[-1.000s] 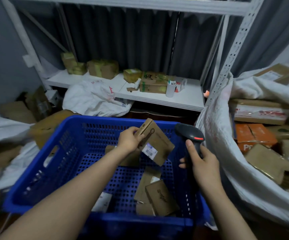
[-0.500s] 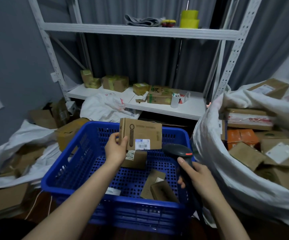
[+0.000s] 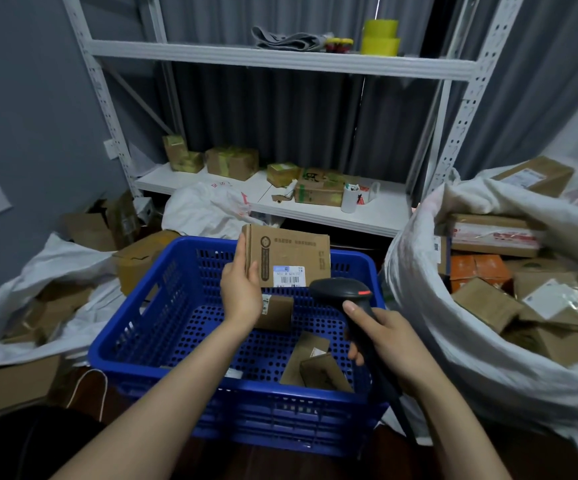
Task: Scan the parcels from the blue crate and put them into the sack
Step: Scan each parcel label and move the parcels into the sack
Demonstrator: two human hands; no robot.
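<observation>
A left hand (image 3: 242, 292) grips a cardboard parcel (image 3: 287, 256) by its edge above a blue crate (image 3: 149, 327), label facing the viewer. The right hand (image 3: 384, 341) is wrapped round a scanner (image 3: 344, 292) just below it. A few parcels (image 3: 315, 367) lie in the crate. A white sack (image 3: 429, 306) at right holds many boxes (image 3: 488, 303).

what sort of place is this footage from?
Probably a small parcel sorting room or stockroom: metal shelving with taped boxes, a big white sack full of parcels, and a handheld scanner in the right hand.
</observation>
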